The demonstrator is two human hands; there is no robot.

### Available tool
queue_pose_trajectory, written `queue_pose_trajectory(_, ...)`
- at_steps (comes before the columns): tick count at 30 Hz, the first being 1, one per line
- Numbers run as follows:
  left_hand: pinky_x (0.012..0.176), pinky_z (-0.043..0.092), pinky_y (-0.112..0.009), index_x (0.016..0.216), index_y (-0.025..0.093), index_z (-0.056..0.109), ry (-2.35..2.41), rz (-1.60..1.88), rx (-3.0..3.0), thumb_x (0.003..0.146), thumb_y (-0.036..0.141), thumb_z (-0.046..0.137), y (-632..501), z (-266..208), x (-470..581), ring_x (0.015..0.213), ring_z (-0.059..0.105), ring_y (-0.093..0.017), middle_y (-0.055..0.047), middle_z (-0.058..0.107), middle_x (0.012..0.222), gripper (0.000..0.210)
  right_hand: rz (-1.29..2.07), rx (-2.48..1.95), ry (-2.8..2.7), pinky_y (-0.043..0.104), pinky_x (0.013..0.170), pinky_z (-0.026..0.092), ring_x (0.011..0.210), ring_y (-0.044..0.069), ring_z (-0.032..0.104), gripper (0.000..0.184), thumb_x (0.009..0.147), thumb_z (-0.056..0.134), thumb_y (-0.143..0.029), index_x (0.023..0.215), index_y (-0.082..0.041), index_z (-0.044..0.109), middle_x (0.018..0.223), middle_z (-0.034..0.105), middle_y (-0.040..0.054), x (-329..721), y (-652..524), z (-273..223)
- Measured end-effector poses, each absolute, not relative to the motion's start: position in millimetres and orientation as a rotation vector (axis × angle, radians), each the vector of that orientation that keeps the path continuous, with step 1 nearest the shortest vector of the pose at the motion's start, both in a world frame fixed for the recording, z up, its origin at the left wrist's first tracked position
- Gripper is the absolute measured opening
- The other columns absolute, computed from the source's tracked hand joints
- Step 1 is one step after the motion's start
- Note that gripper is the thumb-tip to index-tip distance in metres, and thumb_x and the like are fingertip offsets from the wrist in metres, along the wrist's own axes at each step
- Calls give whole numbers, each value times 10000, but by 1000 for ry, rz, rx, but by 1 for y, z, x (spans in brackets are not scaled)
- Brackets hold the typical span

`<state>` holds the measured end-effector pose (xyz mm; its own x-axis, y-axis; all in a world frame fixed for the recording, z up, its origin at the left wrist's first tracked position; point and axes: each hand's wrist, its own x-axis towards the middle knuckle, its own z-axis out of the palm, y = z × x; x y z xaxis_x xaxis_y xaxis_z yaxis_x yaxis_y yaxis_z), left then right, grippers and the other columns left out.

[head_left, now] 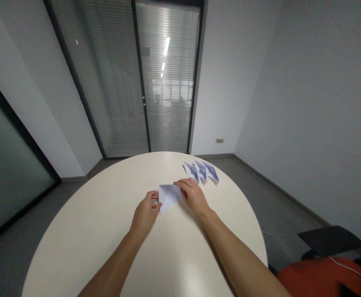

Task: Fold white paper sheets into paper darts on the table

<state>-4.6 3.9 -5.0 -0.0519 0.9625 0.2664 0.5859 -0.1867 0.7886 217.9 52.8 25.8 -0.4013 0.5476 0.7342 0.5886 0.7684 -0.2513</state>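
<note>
1. Near the middle of the round table (90,231), a bit toward the far edge: one white paper (168,200), between both hands. Near side slants; upper part is shaded, so it reads as partly folded or bent. Can't tell if it lies flat or is lifted.
2. Left hand (146,209): gripping the paper's left edge, thumb at the near-left corner, fingers curled just behind. Exact finger contact is too small to read.
3. Right hand (194,196): pinching the paper's far-right part, thumb and forefinger together at its far edge. The rest of that side is hidden under the hand.
4. Toward the far-right edge of the table: three folded papers (200,170), set in a close row, creases showing, just beyond the right hand. Neither hand appears to hold them.
5. Step in hand, my read: mid-fold on the single paper, aligning or shaping by its edges. It looks plainer than the three in the row, so I'd call it unfinished.
6. Next move calls for, I'd judge: left side held steady, right fingertips keeping edges lined up, then firm, even pressure along the crease. Skew is the main risk.
</note>
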Motion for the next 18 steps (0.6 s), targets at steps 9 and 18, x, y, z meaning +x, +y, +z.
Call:
queue_pose_trajectory(9,1179,417,-486,1536,257,356,1652,1342,2188,854,190,666,11,-18,-11,1447,444,-286,-116,429,1587,752,-55,-738,-2218,411,905,543,1044,238,636,495,964,474,-25,1384,-246,614,1166,734,94,214,46,30)
queue_pose_trajectory(18,1154,453,-489,1299,218,601,1679,1292,2194,857,150,620,9,-13,-9,1301,558,-266,-92,632,1373,448,149,-783,-2325,343,921,545,1027,207,677,348,1014,526,-169,1347,-198,623,1148,741,103,204,37,33)
